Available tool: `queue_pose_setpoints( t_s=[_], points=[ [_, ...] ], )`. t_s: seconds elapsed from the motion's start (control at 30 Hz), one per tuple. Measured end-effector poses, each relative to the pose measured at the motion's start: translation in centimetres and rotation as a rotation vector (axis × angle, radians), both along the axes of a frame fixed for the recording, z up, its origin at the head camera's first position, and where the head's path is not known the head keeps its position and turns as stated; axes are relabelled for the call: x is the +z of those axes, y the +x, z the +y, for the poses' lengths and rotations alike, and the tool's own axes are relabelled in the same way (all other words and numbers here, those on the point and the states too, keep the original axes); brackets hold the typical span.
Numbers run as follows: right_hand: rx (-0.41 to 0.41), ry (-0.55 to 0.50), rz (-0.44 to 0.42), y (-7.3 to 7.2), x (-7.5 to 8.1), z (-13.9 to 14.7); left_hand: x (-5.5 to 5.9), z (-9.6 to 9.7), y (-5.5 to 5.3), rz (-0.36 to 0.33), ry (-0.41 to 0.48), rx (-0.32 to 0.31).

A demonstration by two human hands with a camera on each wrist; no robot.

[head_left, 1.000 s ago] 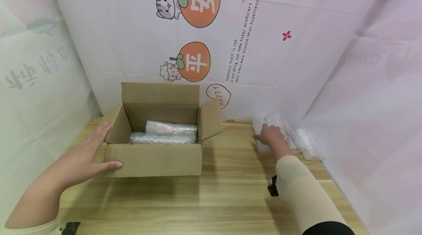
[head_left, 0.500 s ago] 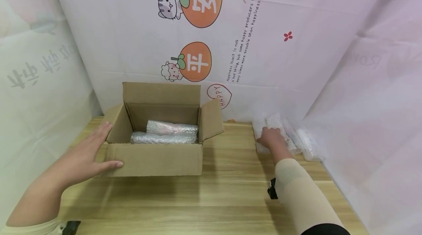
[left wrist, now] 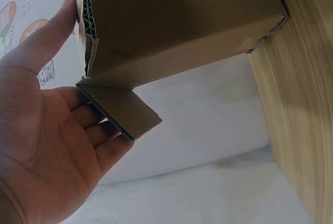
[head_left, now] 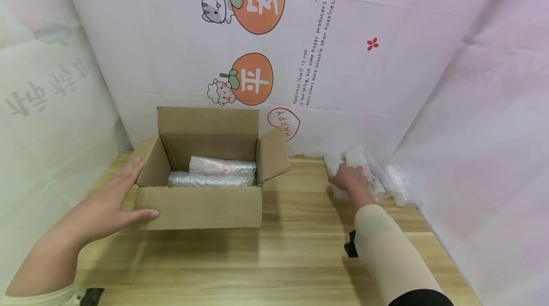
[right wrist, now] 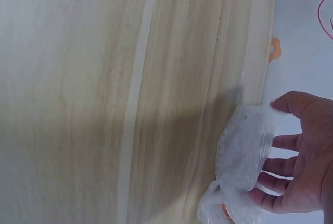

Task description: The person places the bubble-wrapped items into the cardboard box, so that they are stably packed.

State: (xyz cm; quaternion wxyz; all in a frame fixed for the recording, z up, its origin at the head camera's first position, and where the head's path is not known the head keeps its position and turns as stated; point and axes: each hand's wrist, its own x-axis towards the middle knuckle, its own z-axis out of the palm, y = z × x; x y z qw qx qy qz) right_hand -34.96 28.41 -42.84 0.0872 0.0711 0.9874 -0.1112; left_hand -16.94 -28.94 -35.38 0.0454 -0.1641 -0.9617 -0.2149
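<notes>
My left hand (head_left: 107, 196) rests against the left end of an unlidded cardboard box (head_left: 199, 208). In the left wrist view its fingers lie along the small side flap (left wrist: 125, 112), and the thumb touches the front flap. Two bubble-wrapped rolls, one behind (head_left: 220, 166) and one in front (head_left: 210, 180), lie side by side inside the box. Off to the right, my right hand (head_left: 349, 178) reaches over bubble-wrapped packets. Its spread fingers are beside a clear-wrapped packet (right wrist: 242, 148) in the right wrist view; whether they press on it is hard to tell.
More bubble-wrapped packets (head_left: 401, 184) lie against the right wall sheet (head_left: 484, 144). A printed white sheet (head_left: 364, 82) closes off the back of the wooden table (head_left: 300, 258). The box's right flap (head_left: 274, 153) sticks outward.
Almost nothing changes: the head view shifts slightly, and my right hand stays over the packets with only a small shift. My left hand keeps its place on the box.
</notes>
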Motion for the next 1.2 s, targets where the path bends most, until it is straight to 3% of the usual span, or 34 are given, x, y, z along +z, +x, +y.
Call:
queue_pose_setpoints(
  t_s=[0.23,0.5,0.83,1.2],
  points=[
    [-0.050,0.001,0.051,-0.7,-1.0,-0.5,-0.1,0.0,-0.2,0.010,-0.004,-0.004],
    [-0.062,-0.001,0.039,-1.2,-1.5,-0.2,-0.3,0.1,-0.2,0.019,-0.011,-0.007],
    [0.083,-0.147,0.069,-0.6,0.5,-0.1,-0.2,0.1,-0.1,0.026,-0.018,-0.002],
    [0.181,-0.176,0.068,-0.5,3.7,-0.7,-0.2,0.0,-0.3,0.014,-0.015,-0.008]
  ],
)
